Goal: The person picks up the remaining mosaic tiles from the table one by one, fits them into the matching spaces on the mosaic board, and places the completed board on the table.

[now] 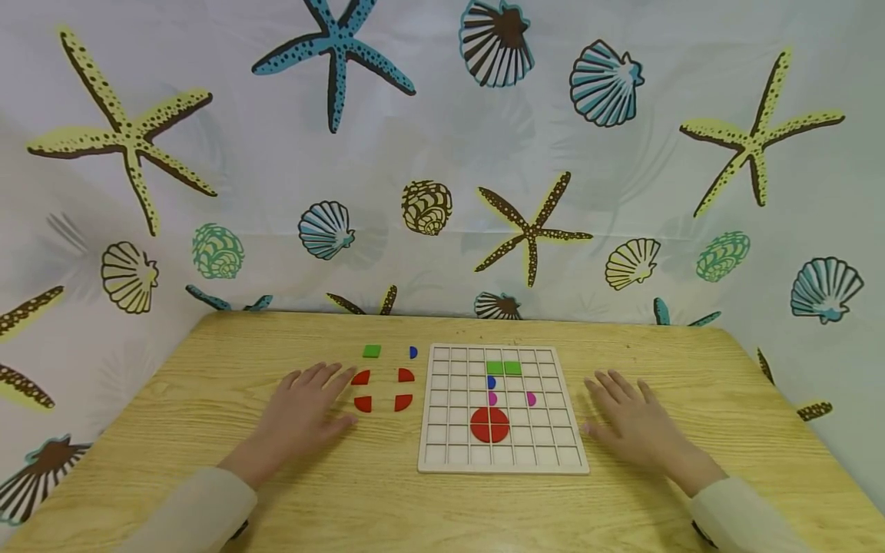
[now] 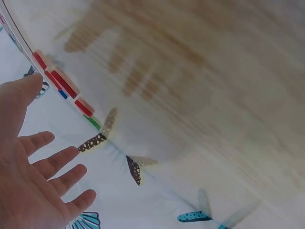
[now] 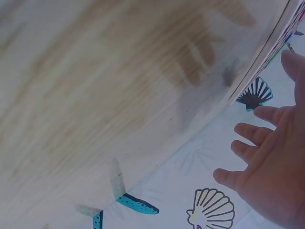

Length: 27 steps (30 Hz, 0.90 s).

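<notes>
My left hand [image 1: 302, 411] is held over the table left of the loose pieces, fingers spread and nothing in it. Close to its fingertips are several red quarter-circle pieces [image 1: 362, 404], with a green square [image 1: 372, 351] and a blue half-circle [image 1: 413, 352] behind them. Just past the right edge of a white grid board [image 1: 456, 468], my right hand [image 1: 632, 422] is spread and holds nothing. On the board lie two green squares [image 1: 512, 369], a blue half-circle [image 1: 492, 382], two magenta half-circles [image 1: 531, 399] and a red circle of quarter pieces [image 1: 489, 425].
The pieces and board lie on a light wooden table [image 1: 332, 491]. Behind it and at both sides hangs a white cloth [image 1: 263, 169] printed with starfish and shells, meeting the table's back edge.
</notes>
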Tool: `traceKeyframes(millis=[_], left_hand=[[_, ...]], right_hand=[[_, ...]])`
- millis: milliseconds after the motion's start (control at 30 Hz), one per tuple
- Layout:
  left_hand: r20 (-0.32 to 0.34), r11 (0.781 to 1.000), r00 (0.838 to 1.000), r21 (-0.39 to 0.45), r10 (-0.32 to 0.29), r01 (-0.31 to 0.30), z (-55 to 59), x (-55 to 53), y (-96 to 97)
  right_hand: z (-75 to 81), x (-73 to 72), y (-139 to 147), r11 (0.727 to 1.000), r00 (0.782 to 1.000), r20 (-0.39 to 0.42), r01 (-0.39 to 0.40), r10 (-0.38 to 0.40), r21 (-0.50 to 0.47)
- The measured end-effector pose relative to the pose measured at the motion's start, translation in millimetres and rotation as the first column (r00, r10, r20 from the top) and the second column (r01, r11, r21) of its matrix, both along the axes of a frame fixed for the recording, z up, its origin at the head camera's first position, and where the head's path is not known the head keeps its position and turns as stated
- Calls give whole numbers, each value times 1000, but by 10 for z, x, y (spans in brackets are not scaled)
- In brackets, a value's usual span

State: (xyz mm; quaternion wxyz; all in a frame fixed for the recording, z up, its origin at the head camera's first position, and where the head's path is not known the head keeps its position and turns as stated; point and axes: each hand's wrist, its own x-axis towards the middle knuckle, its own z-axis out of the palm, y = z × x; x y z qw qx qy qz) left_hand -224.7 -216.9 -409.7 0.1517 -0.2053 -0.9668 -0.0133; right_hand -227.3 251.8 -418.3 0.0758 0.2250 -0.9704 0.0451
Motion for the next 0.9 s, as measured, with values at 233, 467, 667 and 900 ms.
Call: traceKeyframes(millis=[233,467,667,900], left_hand=[[-3,999,999,-2,-36,36,4,-11,123],[1,998,999,-11,-54,54,-5,-21,224],[42,998,998,-21,-50,50,4,-34,308],[53,996,996,-34,-78,80,-26,-79,375]], right_hand=[[-5,15,-62,998,998,-4,-55,56,7],[-1,35,-139,996,995,11,-94,94,-8],[-6,38,-186,993,992,52,-116,116,-6],[-3,39,-224,990,987,68,-142,143,-18]])
